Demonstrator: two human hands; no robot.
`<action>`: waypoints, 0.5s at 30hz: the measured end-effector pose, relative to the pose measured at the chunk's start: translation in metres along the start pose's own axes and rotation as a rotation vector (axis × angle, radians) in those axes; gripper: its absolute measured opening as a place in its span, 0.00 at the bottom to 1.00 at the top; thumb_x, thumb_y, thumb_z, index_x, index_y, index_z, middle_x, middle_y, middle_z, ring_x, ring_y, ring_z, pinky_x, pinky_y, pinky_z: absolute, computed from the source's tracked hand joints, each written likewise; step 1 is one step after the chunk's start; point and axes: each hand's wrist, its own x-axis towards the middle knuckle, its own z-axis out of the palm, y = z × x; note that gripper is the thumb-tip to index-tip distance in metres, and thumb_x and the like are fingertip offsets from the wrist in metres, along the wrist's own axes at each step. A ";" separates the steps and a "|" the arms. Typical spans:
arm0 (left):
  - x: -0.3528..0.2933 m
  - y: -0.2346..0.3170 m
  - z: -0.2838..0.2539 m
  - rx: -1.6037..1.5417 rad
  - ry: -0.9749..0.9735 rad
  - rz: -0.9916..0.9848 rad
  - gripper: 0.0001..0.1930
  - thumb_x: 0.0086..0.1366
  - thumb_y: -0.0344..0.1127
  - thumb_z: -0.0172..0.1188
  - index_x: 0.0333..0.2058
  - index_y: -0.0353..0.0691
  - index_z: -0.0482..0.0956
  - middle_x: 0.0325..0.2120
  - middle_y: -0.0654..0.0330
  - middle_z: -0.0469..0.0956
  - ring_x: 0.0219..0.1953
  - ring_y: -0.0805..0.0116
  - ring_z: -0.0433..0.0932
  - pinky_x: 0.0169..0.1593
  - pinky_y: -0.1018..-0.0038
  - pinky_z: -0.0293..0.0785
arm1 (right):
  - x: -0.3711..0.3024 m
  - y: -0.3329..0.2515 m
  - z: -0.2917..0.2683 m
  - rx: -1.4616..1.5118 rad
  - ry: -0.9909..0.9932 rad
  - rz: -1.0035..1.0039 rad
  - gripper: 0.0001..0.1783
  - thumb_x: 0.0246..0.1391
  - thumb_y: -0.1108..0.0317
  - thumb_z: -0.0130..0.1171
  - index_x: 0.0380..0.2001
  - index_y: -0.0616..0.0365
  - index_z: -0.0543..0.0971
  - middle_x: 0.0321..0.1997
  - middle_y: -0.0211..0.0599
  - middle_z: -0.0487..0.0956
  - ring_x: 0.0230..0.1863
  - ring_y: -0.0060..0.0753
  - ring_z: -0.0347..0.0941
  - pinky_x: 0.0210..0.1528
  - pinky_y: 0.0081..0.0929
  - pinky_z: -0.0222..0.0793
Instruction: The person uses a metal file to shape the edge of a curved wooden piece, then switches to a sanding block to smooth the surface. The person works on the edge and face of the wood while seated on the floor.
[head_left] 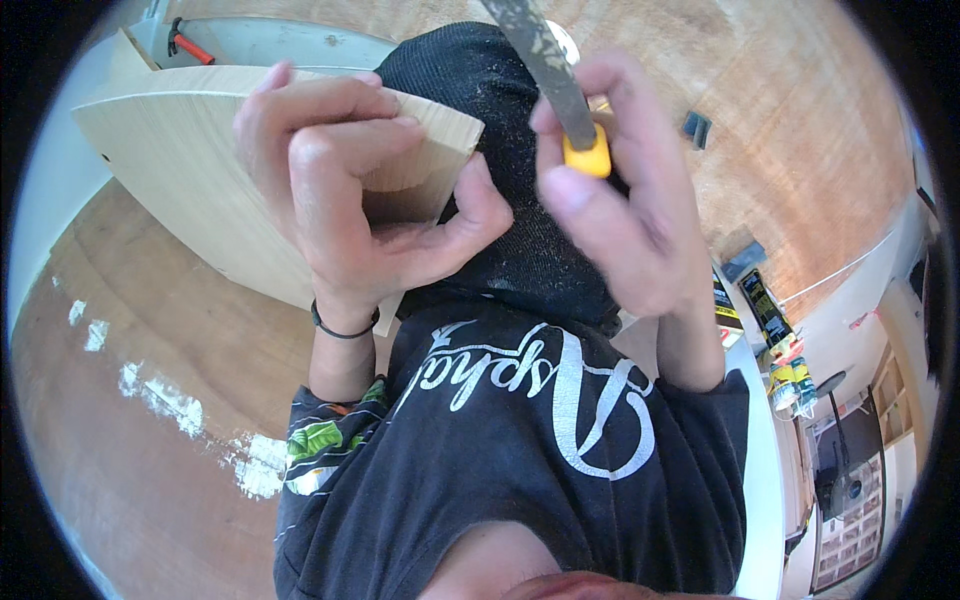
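A pale wooden board [200, 165] with a long curved edge lies tilted across the left, one corner against my black-trousered leg [480, 215]. My left hand [360, 185] is closed over that end of the board, its fingers bent on the top and the thumb by the corner. My right hand [625, 195], slightly blurred, is wrapped round the yellow handle of a flat file [548, 70]. The file's grey blade is blotched with pale residue and points up and away, out of the top of the view. A gap separates the blade from the board's corner.
A red-handled hammer [192, 45] lies at the far left on a pale grey-blue surface. White patches [165, 400] mark the brown wooden surface at left. Two small grey-blue pieces [696, 129] rest on the floor at right, near several packages [790, 385] and a standing fan [832, 385].
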 end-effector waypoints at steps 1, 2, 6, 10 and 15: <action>-0.002 0.002 0.000 0.061 0.011 -0.003 0.20 0.42 0.33 0.69 0.36 0.42 0.72 0.37 0.58 0.74 0.43 0.61 0.74 0.61 0.56 0.63 | -0.004 -0.001 0.000 -0.050 -0.015 0.052 0.15 0.62 0.66 0.48 0.49 0.61 0.66 0.21 0.23 0.66 0.18 0.12 0.57 0.24 0.12 0.52; -0.003 0.003 -0.001 0.139 0.032 0.030 0.20 0.43 0.33 0.69 0.36 0.42 0.73 0.37 0.58 0.75 0.43 0.61 0.74 0.62 0.55 0.62 | -0.014 -0.007 0.002 -0.044 0.010 0.152 0.15 0.64 0.63 0.46 0.49 0.61 0.67 0.20 0.23 0.66 0.18 0.12 0.57 0.23 0.13 0.52; -0.008 0.006 -0.002 -0.012 0.083 0.029 0.20 0.42 0.32 0.69 0.37 0.41 0.74 0.37 0.56 0.76 0.43 0.59 0.74 0.64 0.52 0.60 | -0.038 -0.025 0.011 -0.078 0.052 0.342 0.18 0.69 0.57 0.43 0.46 0.63 0.68 0.18 0.22 0.64 0.16 0.12 0.56 0.21 0.14 0.52; -0.011 0.007 0.000 -0.086 0.113 0.003 0.20 0.42 0.31 0.68 0.37 0.41 0.76 0.35 0.55 0.77 0.43 0.59 0.74 0.64 0.50 0.59 | -0.049 -0.037 0.012 -0.263 -0.027 0.365 0.20 0.70 0.55 0.43 0.35 0.62 0.73 0.16 0.28 0.66 0.17 0.19 0.62 0.22 0.20 0.56; -0.014 0.002 0.007 -0.108 0.133 0.009 0.19 0.40 0.31 0.69 0.35 0.40 0.77 0.36 0.55 0.77 0.45 0.59 0.73 0.64 0.49 0.59 | -0.052 -0.042 0.018 -0.448 -0.047 0.349 0.21 0.71 0.57 0.41 0.29 0.61 0.72 0.16 0.35 0.67 0.18 0.27 0.66 0.24 0.25 0.59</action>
